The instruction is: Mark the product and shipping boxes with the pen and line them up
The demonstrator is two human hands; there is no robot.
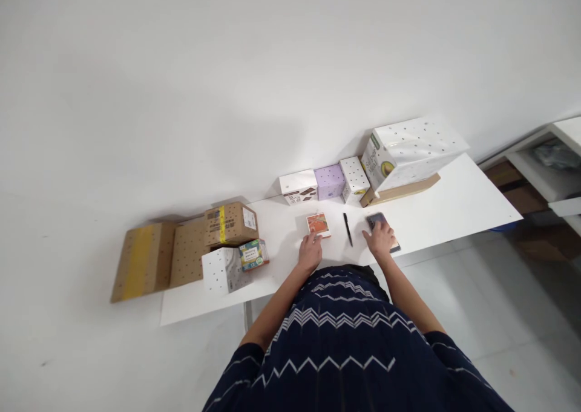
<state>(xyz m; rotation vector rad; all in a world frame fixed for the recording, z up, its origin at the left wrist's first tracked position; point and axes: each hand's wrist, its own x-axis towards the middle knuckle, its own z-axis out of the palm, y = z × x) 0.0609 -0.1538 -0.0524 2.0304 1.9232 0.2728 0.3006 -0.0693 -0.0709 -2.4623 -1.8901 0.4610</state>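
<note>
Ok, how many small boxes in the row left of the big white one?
3: white box with brown print leftmost, purple box in the middle, dotted white box beside the big white box. More could hide behind.

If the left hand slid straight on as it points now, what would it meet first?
The small orange-and-white box, right in front of the left hand; they may already be touching. Beyond it, probably the purple box.
</note>
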